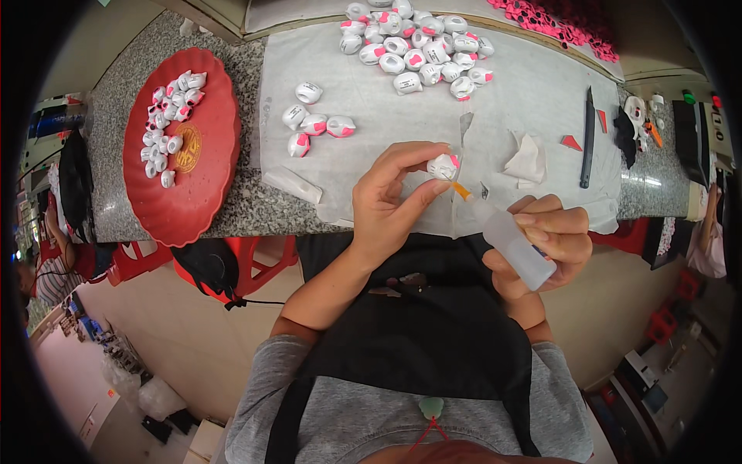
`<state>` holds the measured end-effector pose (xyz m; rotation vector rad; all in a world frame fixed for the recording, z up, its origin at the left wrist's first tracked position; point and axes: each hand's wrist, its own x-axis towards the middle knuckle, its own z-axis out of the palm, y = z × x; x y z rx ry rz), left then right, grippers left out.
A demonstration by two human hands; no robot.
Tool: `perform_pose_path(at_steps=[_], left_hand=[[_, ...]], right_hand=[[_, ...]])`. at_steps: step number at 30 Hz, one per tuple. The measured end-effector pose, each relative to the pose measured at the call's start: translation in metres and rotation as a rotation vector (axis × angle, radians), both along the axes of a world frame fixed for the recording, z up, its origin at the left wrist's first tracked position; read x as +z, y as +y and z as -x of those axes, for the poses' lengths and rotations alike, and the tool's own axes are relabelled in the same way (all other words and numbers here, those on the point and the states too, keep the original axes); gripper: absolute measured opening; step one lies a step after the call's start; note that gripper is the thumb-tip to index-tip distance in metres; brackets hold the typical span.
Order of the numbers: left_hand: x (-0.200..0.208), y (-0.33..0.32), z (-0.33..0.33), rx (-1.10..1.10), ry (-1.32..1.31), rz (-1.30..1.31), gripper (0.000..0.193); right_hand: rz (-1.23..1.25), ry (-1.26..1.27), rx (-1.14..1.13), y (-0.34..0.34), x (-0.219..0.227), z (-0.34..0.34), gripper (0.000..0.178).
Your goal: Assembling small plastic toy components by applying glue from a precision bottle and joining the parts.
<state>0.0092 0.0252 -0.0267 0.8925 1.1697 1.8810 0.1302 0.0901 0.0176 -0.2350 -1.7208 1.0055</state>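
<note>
White figurine (444,165) in left hand (390,203) fingertips.

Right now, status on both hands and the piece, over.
Left hand pinches small white-and-pink figure. Right hand grips squeeze bottle, orange nozzle at the figure. Nothing between them.

A speckled grey stone bench (255,205) spans the upper half of the view. At nine o'clock on it sits a round red tray (205,166) with small white-and-pink figures. A sheet of white paper (525,93) covers the middle; at twelve o'clock a heap of white-and-pink figures (417,46) lies on it, with a smaller cluster (313,120) toward ten o'clock. At two o'clock lie crumpled paper scraps (529,161) and a dark utility knife (587,139).
</note>
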Motion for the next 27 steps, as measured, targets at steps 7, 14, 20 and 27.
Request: perform_pose_path(at_steps=[7,14,20,27], left_hand=[[-0.001,-0.001,0.000,0.001,0.026,0.009,0.031],[-0.001,0.000,0.001,0.006,0.045,0.000,0.030],[-0.001,0.000,0.000,0.020,0.028,0.025,0.032],[0.002,-0.003,0.002,0.094,-0.193,-0.024,0.031]], right_hand=[[-0.014,-0.013,-0.014,0.001,-0.003,0.002,0.040],[-0.005,-0.044,-0.001,0.002,-0.001,-0.001,0.041],[0.052,-0.002,-0.017,0.006,0.000,-0.004,0.045],[0.454,-0.212,0.001,0.067,0.011,0.000,0.023]])
